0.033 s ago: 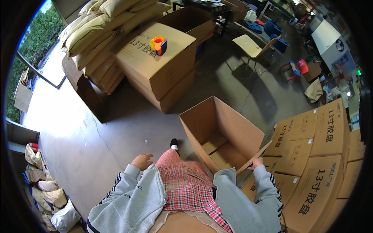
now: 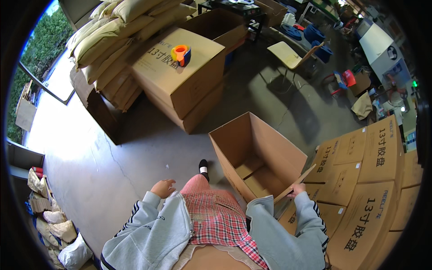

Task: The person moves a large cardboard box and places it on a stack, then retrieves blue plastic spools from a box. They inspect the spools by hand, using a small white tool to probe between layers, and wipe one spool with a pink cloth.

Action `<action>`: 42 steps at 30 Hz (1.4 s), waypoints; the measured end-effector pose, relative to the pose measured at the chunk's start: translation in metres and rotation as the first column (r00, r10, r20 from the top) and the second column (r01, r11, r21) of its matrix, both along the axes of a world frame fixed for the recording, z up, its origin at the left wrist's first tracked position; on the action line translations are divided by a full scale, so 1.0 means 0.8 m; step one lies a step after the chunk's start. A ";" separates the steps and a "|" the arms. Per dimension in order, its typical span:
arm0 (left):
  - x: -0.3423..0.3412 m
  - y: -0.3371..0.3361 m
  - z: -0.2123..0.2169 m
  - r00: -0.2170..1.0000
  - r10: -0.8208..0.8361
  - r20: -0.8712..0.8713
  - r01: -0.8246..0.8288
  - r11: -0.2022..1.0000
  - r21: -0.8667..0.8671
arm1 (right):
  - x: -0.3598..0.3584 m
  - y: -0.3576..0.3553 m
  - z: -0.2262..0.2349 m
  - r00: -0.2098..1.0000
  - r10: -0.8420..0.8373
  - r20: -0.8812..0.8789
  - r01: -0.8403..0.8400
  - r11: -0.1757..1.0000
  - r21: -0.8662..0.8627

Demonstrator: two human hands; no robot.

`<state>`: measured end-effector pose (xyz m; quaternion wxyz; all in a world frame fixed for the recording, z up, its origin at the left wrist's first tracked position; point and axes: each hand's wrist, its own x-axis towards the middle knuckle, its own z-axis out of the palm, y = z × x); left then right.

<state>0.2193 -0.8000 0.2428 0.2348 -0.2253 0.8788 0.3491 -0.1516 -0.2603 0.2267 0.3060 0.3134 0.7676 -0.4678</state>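
While the open cardboard box (image 2: pixel 256 157) stands ahead, right hand (image 2: pixel 297 189) grip pinching its flap, left hand (image 2: pixel 163 188) loose, holding nothing.

The person wears a grey hoodie (image 2: pixel 148 234) with dark-striped sleeves, red plaid trousers (image 2: pixel 216 216), a white sock and a black shoe (image 2: pixel 203 164).

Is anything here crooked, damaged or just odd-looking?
Nothing looks damaged or spilled. The open cardboard box sits tilted on the floor because the right hand grips its flap. The left hand hangs free. An orange tape dispenser rests atop stacked cartons.
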 end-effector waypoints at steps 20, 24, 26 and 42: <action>-0.450 -0.070 0.005 0.997 -0.078 0.003 0.077 0.984 -0.161 | -0.501 -0.133 -0.036 0.975 -0.044 -0.220 -0.036 0.936 -0.350; -0.525 -0.005 -0.013 0.995 -0.089 0.054 0.097 0.981 -0.168 | -0.591 -0.132 -0.109 0.982 0.138 0.127 -0.045 0.830 -0.555; -0.588 0.040 -0.024 0.993 -0.112 0.038 0.117 0.978 -0.175 | -0.617 -0.126 -0.148 0.960 0.278 0.037 -0.238 0.878 -0.416; -1.000 0.279 -0.038 0.940 -0.342 -0.011 0.341 0.939 -0.045 | -0.779 0.122 -0.116 0.983 0.184 0.015 -0.162 0.895 -0.416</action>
